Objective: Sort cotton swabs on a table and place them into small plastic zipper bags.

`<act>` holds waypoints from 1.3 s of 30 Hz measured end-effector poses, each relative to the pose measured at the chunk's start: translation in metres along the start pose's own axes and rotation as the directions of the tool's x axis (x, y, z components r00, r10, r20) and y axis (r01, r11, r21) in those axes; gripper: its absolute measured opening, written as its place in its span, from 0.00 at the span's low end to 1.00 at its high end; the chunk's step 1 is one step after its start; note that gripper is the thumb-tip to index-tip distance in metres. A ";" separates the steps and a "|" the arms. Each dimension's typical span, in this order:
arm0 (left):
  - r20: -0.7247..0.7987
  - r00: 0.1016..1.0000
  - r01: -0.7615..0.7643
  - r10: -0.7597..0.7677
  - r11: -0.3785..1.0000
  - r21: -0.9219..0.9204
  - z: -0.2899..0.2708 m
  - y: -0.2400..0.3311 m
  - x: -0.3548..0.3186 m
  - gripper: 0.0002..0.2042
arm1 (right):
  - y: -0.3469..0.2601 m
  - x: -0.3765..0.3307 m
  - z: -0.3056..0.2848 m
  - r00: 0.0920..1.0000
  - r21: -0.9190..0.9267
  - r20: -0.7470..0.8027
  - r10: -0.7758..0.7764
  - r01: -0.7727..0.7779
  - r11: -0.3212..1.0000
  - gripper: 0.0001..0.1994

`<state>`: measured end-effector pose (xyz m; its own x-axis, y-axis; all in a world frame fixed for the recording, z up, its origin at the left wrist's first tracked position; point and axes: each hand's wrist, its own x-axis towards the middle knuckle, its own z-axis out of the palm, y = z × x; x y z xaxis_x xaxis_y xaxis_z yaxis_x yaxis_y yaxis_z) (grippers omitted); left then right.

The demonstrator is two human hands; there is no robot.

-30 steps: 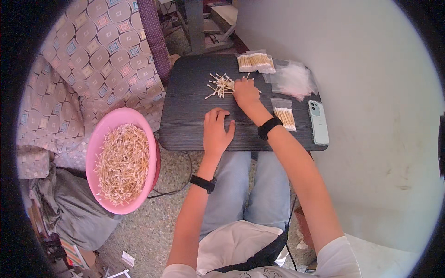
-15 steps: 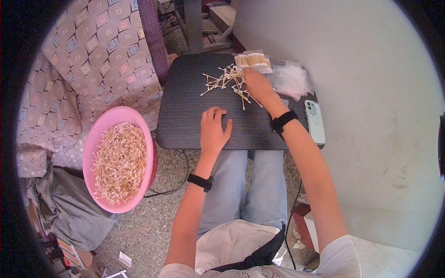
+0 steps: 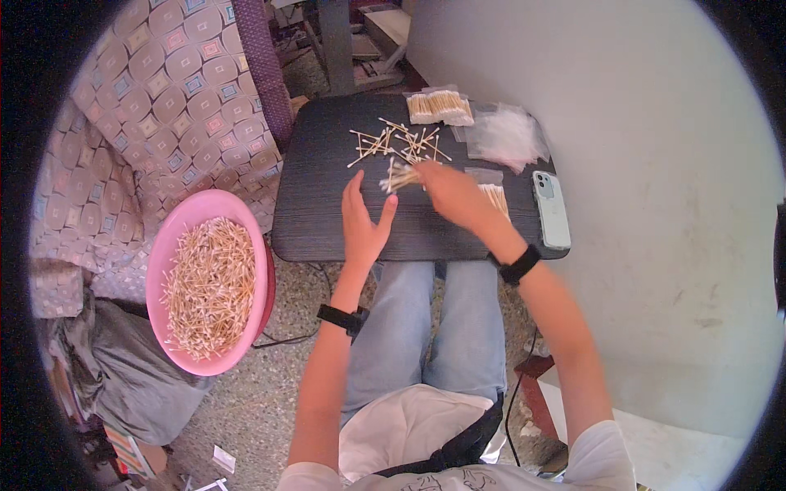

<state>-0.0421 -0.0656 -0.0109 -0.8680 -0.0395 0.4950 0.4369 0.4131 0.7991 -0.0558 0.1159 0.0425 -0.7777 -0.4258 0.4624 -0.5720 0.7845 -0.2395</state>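
Note:
Over the dark tabletop, my right hand is closed on a small bunch of cotton swabs, their white tips pointing left. Just left of that bunch is my left hand, fingers apart and thumb raised, holding nothing. Loose cotton swabs lie scattered beyond both hands. A filled clear bag of swabs rests at the far edge. Partly behind my right hand lies another clear bag with swabs.
A pile of clear empty-looking bags lies at the table's far right, with a phone nearer me. On the left stands a pink basin full of swabs, beside a patterned sofa. A pale wall borders the right side.
My right hand has come nearer from the loose pile, bringing a bunch of swabs toward my left hand. My left hand has turned, its thumb now raised. The bag near my right hand has come into sight.

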 end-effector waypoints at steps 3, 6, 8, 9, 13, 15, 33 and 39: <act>0.103 0.993 -0.073 0.062 0.991 0.115 -0.004 0.002 -0.002 0.28 | -0.024 -0.016 0.002 0.977 0.110 0.213 -0.007 -0.016 0.994 0.12; 0.257 0.960 -0.157 0.109 0.972 0.176 -0.003 0.005 0.001 0.28 | -0.021 -0.028 0.011 0.968 0.099 0.252 -0.017 -0.008 0.995 0.13; 0.288 0.947 -0.200 0.141 0.962 0.186 -0.007 0.001 0.001 0.27 | -0.027 -0.032 0.013 0.987 0.169 0.158 -0.002 -0.025 0.985 0.14; 0.343 0.931 -0.199 0.126 0.962 0.186 -0.009 0.002 0.000 0.28 | -0.030 -0.034 0.012 0.997 0.238 0.070 0.022 -0.038 0.971 0.16; 0.366 0.926 -0.146 0.092 0.982 0.121 -0.010 0.011 -0.002 0.31 | -0.032 -0.042 0.007 0.974 0.448 0.157 0.166 -0.220 0.867 0.20; 0.288 0.954 -0.128 0.087 0.983 0.128 -0.008 0.017 -0.004 0.33 | -0.029 -0.050 0.011 0.986 0.256 0.019 0.163 -0.163 0.953 0.22; 0.469 0.866 -0.259 0.176 0.959 0.118 -0.010 0.013 -0.002 0.21 | -0.018 -0.060 0.026 0.979 0.274 -0.170 0.115 -0.065 0.959 0.15; 0.254 0.948 -0.218 0.194 0.973 0.072 -0.014 0.019 -0.005 0.24 | -0.018 -0.061 0.022 0.986 0.368 -0.096 0.135 -0.090 0.925 0.13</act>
<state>-0.0259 -0.0700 0.0064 -0.7979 0.2734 0.5373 0.5976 0.4760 0.6452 -0.0039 0.1180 -0.0006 -0.8190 -0.2713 0.5056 -0.5550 0.5983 -0.5780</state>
